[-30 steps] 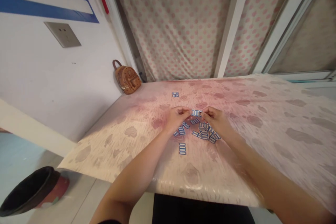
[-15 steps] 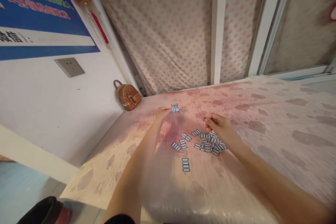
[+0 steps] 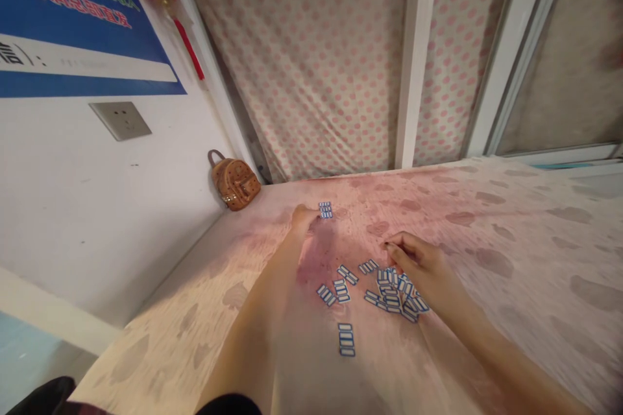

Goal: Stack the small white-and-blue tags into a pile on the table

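Observation:
My left hand (image 3: 305, 215) reaches far forward, fingers curled and thumb pointing right. Its fingertips close on the left edge of a small block of blue-edged, white-barred pieces (image 3: 326, 210); whether this is one piece or several together is too small to tell. My right hand (image 3: 416, 254) is pinched above a heap of similar flat pieces (image 3: 392, 292). A tiny dark spot shows at its fingertips, and I cannot make out what it is. Left of the heap lie several loose pieces (image 3: 341, 290), and a single piece (image 3: 346, 340) lies nearer to me.
A pale pinkish patterned cloth (image 3: 487, 331) covers the table. A small brown backpack (image 3: 236, 183) leans against the wall at the back left. Behind the table hangs a polka-dot curtain (image 3: 311, 65). A wall socket (image 3: 121, 120) is at the left.
The view has tilted up slightly, so the table and pieces sit lower in the picture. My left hand stays at the small block; my right hand stays pinched near the heap.

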`<state>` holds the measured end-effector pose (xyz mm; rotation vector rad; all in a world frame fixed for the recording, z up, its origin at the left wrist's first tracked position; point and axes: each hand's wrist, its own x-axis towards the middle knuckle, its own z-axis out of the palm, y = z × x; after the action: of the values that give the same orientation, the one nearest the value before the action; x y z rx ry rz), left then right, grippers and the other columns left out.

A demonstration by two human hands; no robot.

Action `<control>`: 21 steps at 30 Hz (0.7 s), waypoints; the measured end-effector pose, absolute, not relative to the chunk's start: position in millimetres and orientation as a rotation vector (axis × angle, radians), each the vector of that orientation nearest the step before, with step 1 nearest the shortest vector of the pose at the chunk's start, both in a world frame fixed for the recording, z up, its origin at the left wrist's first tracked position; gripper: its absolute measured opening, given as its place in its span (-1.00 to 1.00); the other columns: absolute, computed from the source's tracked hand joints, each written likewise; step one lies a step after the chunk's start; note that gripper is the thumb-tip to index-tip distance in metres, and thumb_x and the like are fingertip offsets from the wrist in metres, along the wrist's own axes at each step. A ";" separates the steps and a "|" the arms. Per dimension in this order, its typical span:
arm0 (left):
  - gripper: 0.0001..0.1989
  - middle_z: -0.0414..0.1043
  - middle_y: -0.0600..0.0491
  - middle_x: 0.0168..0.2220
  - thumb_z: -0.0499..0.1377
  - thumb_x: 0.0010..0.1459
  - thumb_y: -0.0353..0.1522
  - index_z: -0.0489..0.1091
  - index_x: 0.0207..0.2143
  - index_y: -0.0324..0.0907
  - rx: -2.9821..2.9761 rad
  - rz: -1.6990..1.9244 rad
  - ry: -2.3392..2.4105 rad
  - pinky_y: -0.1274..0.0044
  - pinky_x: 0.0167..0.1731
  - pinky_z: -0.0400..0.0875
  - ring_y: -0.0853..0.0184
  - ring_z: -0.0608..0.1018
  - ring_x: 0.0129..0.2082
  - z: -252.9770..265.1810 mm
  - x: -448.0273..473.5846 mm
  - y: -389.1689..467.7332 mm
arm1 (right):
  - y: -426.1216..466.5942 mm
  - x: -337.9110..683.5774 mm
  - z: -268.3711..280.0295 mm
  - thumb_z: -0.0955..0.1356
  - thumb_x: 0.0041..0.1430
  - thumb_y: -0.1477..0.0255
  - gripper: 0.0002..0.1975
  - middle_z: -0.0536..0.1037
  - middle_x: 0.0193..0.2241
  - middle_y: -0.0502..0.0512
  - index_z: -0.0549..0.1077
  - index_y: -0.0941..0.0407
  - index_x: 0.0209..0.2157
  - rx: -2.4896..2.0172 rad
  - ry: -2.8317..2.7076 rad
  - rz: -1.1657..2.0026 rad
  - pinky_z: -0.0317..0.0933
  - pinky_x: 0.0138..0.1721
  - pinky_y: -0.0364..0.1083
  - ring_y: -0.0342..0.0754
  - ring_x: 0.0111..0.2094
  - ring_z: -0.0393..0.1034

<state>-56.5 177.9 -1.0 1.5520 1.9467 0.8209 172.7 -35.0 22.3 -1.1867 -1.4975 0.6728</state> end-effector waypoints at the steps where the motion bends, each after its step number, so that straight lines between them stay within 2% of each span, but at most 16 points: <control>1: -0.73 0.54 -0.10 -0.50 0.45 -0.20 -0.31 0.51 -0.47 -0.28 1.551 0.810 1.954 0.57 -0.49 0.36 0.14 0.62 -0.34 -1.7 -56.9 179.6 | -35.8 172.3 23.4 0.27 0.19 0.23 -0.74 0.41 -0.60 -0.03 0.41 0.08 -0.48 -1.194 -1.499 0.664 0.12 -0.47 -0.10 -0.12 -0.53 0.28; 8: -0.76 0.54 -0.07 -0.50 0.45 -0.20 -0.36 0.50 -0.47 -0.27 1.576 0.792 1.952 0.58 -0.47 0.37 0.18 0.61 -0.36 -0.3 -59.5 179.0 | -33.5 174.8 23.1 0.29 0.17 0.23 -0.77 0.42 -0.59 -0.02 0.43 0.09 -0.43 -1.206 -1.434 0.644 0.14 -0.48 -0.10 -0.12 -0.55 0.29; 13: -0.85 0.50 -0.02 -0.54 0.37 -0.03 -0.36 0.51 -0.47 -0.29 1.659 0.798 1.922 0.60 -0.43 0.36 0.23 0.59 -0.37 7.6 -67.2 162.8 | -29.3 181.4 23.3 0.30 0.18 0.25 -0.81 0.43 -0.56 -0.01 0.43 0.08 -0.35 -1.151 -1.305 0.650 0.19 -0.49 -0.10 -0.12 -0.56 0.29; 18: -0.90 0.59 0.02 -0.34 0.29 0.03 -0.44 0.57 -0.34 -0.22 1.833 0.745 1.793 0.59 -0.27 0.40 0.29 0.59 -0.26 11.7 -54.5 122.8 | -22.7 193.9 27.3 0.32 0.16 0.27 -0.85 0.43 -0.55 0.01 0.40 0.05 -0.35 -1.137 -1.133 0.584 0.19 -0.48 -0.10 -0.10 -0.52 0.30; 21: -0.82 0.60 -0.02 -0.22 0.31 0.04 -0.35 0.60 -0.26 -0.20 2.073 0.649 1.521 0.49 -0.13 0.43 0.22 0.59 -0.17 13.2 -29.9 78.6 | -14.4 202.4 24.4 0.32 0.13 0.27 -0.85 0.44 -0.55 0.01 0.38 0.06 -0.38 -1.131 -1.064 0.593 0.19 -0.48 -0.10 -0.13 -0.55 0.27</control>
<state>-29.9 78.6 13.2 2.0732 1.5207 0.6494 202.4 -14.4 24.4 -1.1314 -1.0645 0.5932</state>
